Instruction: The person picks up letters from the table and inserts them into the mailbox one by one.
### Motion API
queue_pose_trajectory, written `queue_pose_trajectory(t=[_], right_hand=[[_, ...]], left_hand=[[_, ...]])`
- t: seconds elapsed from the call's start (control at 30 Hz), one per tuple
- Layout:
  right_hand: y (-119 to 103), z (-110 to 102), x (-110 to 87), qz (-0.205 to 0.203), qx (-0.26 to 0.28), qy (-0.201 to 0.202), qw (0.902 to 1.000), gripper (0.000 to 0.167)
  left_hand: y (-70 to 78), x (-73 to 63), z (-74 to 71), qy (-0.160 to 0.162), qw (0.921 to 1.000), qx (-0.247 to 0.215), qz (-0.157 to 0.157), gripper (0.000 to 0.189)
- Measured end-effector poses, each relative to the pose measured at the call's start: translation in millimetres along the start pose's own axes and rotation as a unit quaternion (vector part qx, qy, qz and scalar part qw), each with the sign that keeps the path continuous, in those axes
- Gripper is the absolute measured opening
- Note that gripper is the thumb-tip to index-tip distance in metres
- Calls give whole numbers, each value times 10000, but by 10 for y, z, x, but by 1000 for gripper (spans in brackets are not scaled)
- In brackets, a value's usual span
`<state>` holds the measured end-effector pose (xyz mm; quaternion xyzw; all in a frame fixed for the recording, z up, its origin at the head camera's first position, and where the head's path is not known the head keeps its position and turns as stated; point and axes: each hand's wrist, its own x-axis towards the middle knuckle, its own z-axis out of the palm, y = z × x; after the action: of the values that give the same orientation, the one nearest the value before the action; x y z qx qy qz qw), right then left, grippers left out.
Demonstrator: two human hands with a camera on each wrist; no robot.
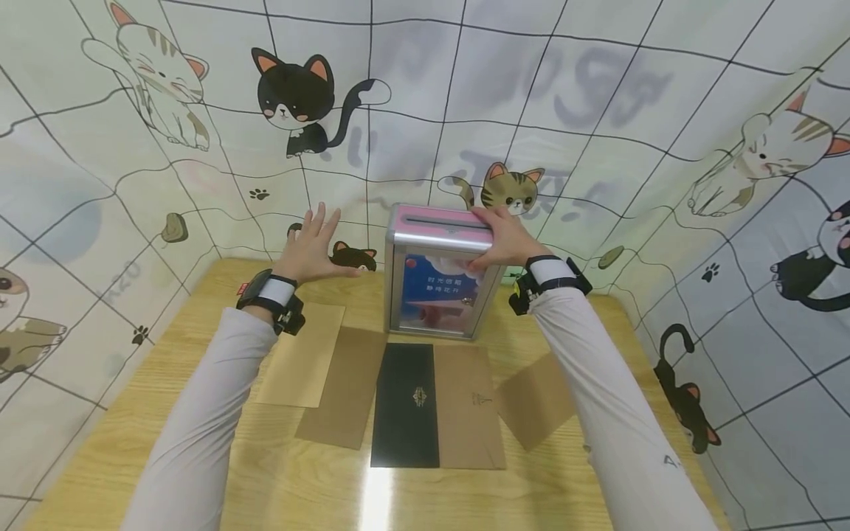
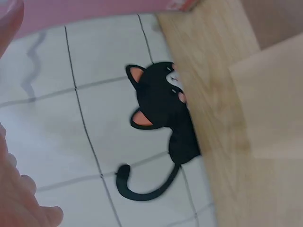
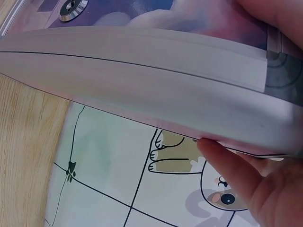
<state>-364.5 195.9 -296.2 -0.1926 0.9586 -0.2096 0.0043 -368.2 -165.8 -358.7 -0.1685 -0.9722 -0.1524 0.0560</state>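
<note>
A letter box (image 1: 434, 291) with a silver frame, a pink slotted top and a blue front panel with white lettering stands upright at the back of the table. My right hand (image 1: 508, 237) grips its upper right edge, thumb on the front and fingers at the top and back. In the right wrist view the box's silver side (image 3: 142, 71) and a round lock (image 3: 73, 9) show. Left of the box, my left hand (image 1: 308, 247) is raised with fingers spread, apart from it. The left wrist view catches part of that hand (image 2: 21, 189) and the pink box edge (image 2: 94, 12).
In front of the box lie a black envelope (image 1: 405, 405), a brown envelope (image 1: 468, 405) beside it, two more brown ones (image 1: 302, 358) at the left and a brown piece (image 1: 538, 398) near my right forearm. A cat-print cloth (image 1: 412, 96) hangs behind the wooden table (image 1: 319, 487).
</note>
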Motion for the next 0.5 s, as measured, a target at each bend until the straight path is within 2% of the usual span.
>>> queue_pose_trajectory(t=[0.2, 0.5], right_hand=[[7, 1, 6, 32, 3, 71, 10000, 109], [-12, 1, -13, 88, 133, 25, 9999, 109]], left_hand=[[-241, -198, 104, -117, 9997, -49, -189, 117], [-509, -564, 414, -452, 9982, -154, -370, 115]])
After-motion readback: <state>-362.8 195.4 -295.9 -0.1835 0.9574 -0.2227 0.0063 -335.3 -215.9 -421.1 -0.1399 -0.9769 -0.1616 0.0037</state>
